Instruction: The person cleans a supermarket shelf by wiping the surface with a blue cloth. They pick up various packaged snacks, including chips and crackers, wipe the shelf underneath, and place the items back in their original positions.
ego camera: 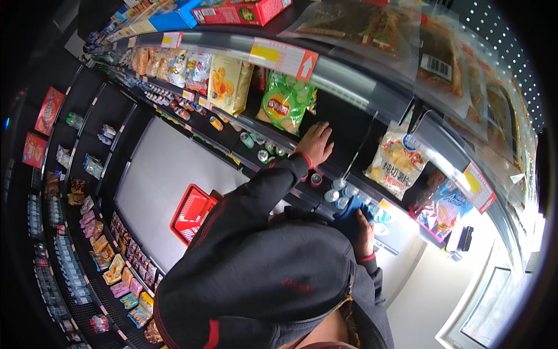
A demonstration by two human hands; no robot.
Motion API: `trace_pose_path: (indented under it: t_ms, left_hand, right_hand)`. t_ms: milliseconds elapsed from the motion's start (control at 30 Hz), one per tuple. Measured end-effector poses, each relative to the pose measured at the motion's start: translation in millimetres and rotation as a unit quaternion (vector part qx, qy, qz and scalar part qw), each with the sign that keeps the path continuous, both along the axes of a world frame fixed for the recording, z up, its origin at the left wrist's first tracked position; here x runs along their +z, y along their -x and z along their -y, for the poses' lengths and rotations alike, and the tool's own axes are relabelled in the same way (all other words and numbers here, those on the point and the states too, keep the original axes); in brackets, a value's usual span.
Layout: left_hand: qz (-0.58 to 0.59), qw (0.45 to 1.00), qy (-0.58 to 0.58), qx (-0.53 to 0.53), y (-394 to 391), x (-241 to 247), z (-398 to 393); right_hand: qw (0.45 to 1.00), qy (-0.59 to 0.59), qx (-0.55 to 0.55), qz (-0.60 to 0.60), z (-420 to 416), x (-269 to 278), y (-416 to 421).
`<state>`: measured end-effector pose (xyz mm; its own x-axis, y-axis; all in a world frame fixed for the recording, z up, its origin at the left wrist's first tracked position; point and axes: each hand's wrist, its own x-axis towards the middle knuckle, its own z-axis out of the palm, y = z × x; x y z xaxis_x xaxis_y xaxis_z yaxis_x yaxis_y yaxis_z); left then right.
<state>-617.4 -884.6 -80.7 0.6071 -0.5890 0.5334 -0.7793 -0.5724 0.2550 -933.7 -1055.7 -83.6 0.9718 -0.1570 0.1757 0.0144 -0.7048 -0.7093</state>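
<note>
My left hand (316, 143) lies on the front of a dark shelf (344, 126), fingers extended, holding nothing. Just beyond its fingertips a green Lay's potato chip bag (284, 104) stands upright. A white potato chip bag (396, 163) leans on the same shelf, farther right. Lower down, my right hand (365, 235) grips a folded dark blue cloth (352, 214), close to several clear plastic bottles (336, 189) on the shelf below. A dark red can (316, 179) sits below my left hand, with green-topped cans (263, 155) farther left.
Overhead, a shelf edge with price tags (283, 56) juts out, carrying clear-wrapped packs (440, 65) and a red box (239, 12). A red shopping basket (192, 213) is on the floor to my left. Shelves of snacks and drinks (72, 266) line the opposite side.
</note>
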Motion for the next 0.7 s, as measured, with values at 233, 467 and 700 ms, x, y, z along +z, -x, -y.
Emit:
trace_pose_path:
  t_ms: [233, 467, 700]
  left_hand:
    - [0.001, 1.000, 0.016, -0.016, -1, 0, -4]
    - [-0.033, 0.998, 0.048, -0.037, 0, -2, -3]
    - [-0.129, 0.969, 0.180, -0.110, 15, 4, 33]
  right_hand:
    - [1.000, 0.026, 0.004, 0.014, -12, 3, -19]
    - [0.997, 0.029, 0.000, 0.067, -31, 14, -26]
    - [0.904, -0.406, -0.131, -0.034, -72, 56, -51]
